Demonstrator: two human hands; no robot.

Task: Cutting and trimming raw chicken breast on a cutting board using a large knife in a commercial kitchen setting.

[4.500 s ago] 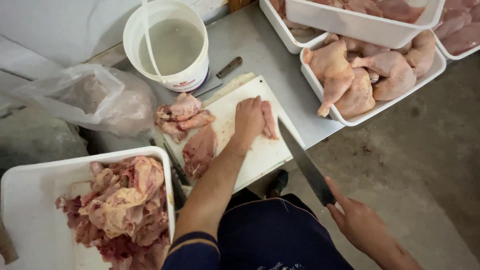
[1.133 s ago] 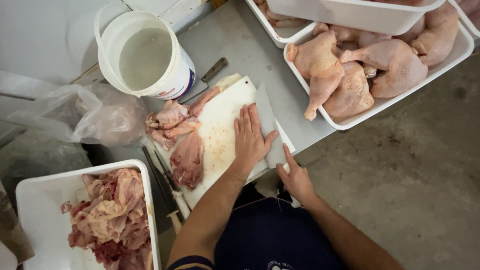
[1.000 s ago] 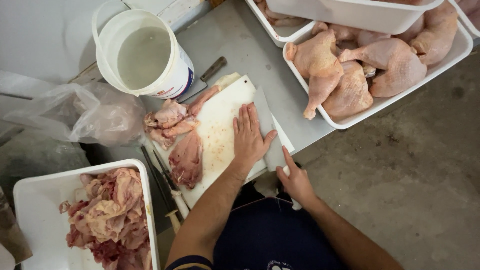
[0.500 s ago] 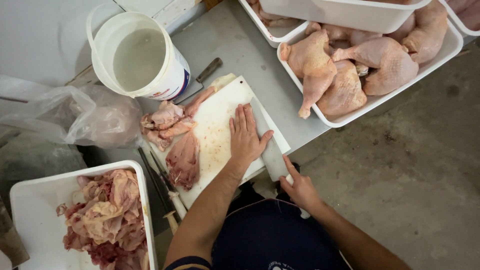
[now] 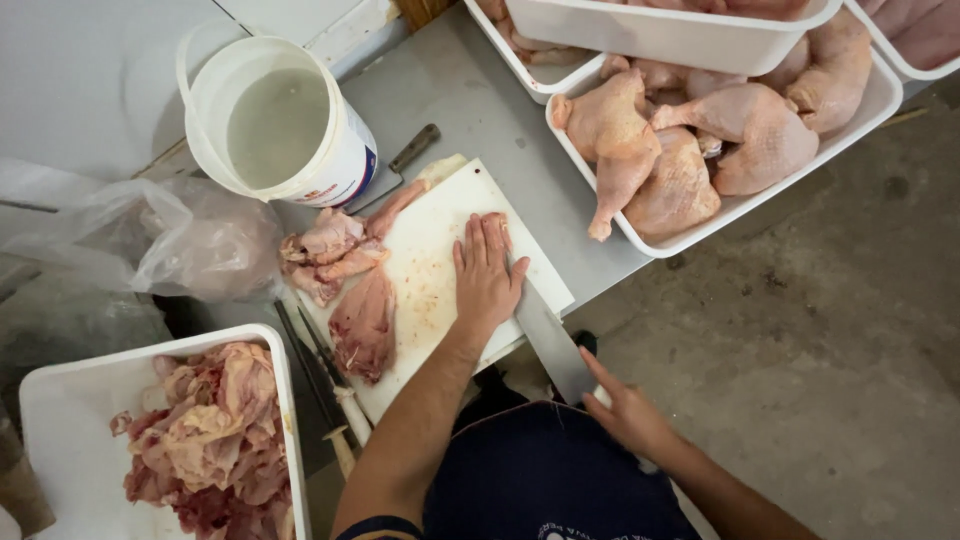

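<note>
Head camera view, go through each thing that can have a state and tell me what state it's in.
Left hand: flat on the cutting board.
Right hand: gripping the knife handle.
Knife: blade at the board's edge.
Cutting board: smeared, meat pieces on its left side.
Bucket: open, holds cloudy water.
Tray of chicken legs: full.
Tray of scraps: partly filled.
Plastic bag: crumpled.

Knife in right hand, blade now under left hand, formerly away from the board.
</note>
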